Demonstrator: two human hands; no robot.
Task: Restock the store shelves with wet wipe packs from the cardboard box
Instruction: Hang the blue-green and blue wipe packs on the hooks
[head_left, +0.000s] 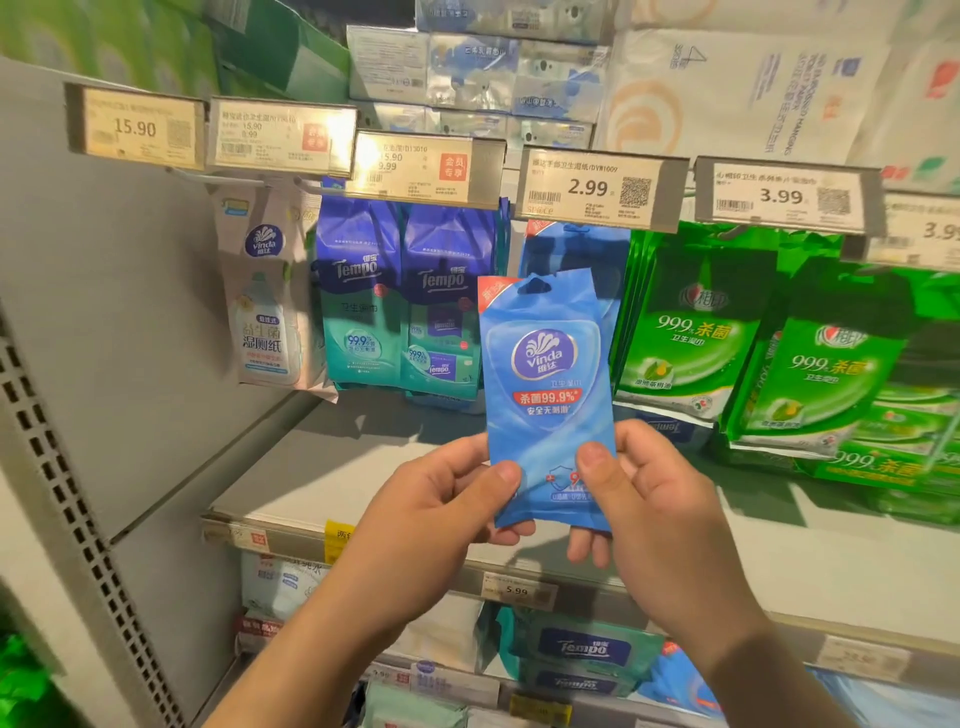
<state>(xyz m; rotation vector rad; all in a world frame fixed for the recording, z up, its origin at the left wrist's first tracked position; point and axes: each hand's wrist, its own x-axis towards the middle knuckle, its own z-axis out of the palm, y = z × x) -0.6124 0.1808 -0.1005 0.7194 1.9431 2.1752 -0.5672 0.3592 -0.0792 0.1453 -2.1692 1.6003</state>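
Observation:
I hold one blue Vinda wet wipe pack (545, 384) upright in front of the shelf, its hang hole at the top. My left hand (441, 514) pinches its lower left corner, thumb on the front. My right hand (654, 499) pinches the lower right corner the same way. More blue packs of this kind (576, 249) hang on a hook behind it, under the 2.99 price tag (597, 189). The cardboard box is out of view.
Dark blue Tempo packs (405, 296) hang to the left, a white Vinda pack (265, 296) further left. Green 999 packs (691, 327) hang and pile to the right. A grey shelf board (332, 467) lies below, with more packs on lower shelves.

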